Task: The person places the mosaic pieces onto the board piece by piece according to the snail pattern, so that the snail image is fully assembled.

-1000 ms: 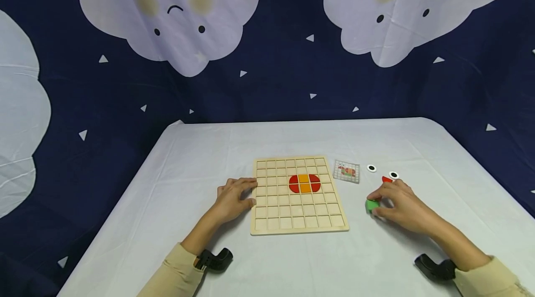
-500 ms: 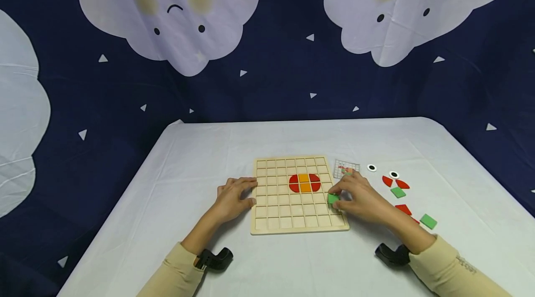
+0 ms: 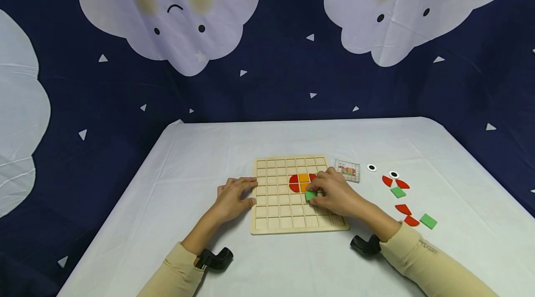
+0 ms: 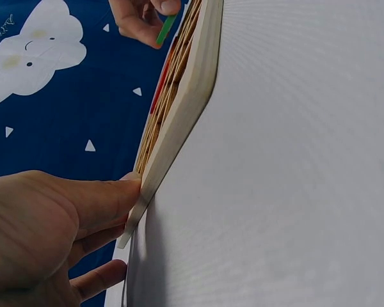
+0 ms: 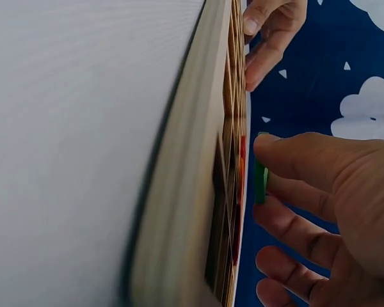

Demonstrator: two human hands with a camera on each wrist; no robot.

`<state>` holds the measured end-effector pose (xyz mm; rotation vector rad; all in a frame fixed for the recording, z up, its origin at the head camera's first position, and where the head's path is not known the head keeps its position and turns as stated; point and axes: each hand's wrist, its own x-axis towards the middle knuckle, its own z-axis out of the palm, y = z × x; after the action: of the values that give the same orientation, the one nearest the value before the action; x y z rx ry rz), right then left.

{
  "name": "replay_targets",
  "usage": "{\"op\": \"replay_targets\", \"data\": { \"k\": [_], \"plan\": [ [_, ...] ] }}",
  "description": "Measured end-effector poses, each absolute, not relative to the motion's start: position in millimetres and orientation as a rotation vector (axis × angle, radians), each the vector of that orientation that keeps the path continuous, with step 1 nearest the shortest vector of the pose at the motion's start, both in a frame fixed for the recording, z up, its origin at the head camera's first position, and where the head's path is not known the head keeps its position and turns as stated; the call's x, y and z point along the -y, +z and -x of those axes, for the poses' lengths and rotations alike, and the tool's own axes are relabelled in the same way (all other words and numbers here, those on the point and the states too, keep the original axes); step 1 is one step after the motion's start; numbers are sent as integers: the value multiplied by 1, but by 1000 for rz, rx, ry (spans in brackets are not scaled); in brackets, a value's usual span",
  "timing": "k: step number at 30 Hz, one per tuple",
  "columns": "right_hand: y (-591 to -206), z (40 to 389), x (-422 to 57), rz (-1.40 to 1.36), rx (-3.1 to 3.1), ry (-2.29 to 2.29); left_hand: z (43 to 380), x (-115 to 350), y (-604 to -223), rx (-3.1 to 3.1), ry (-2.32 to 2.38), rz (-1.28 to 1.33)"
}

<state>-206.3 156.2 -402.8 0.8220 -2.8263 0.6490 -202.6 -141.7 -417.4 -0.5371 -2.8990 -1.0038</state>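
Note:
A square wooden grid board (image 3: 273, 225) lies on the table. Orange squares (image 3: 303, 177) and red rounded pieces (image 3: 294, 180) are set in its cells, partly covered on the right by my right hand (image 3: 337, 195). That hand pinches a green square tile (image 3: 309, 196) between thumb and fingers, over the cells just below the orange ones. In the right wrist view the green tile (image 5: 261, 179) stands on edge, close over the grid. My left hand (image 3: 232, 199) rests at the board's left edge, thumb and fingertips touching the rim, fingers fairly straight.
Right of the board lie a pattern card (image 3: 347, 171), two white eye discs (image 3: 371, 167), several red rounded pieces (image 3: 403, 209) and two green tiles (image 3: 428, 221). A dark cloud-print cloth (image 3: 284, 79) hangs behind the white table (image 3: 217, 148).
My right hand has carried the green tile leftward from the table's right side onto the board, uncovering the loose pieces there. My left hand and the board have stayed put.

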Motion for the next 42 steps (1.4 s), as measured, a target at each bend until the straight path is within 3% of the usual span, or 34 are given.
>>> {"op": "replay_targets", "data": {
  "k": [31,42],
  "plan": [
    [-401,208,-149,-828,2862,605,202,142,-416,2891,-996,552],
    [-391,208,-195,-644,2838,598,203,142,-415,2891,-991,555]
  ]
}}
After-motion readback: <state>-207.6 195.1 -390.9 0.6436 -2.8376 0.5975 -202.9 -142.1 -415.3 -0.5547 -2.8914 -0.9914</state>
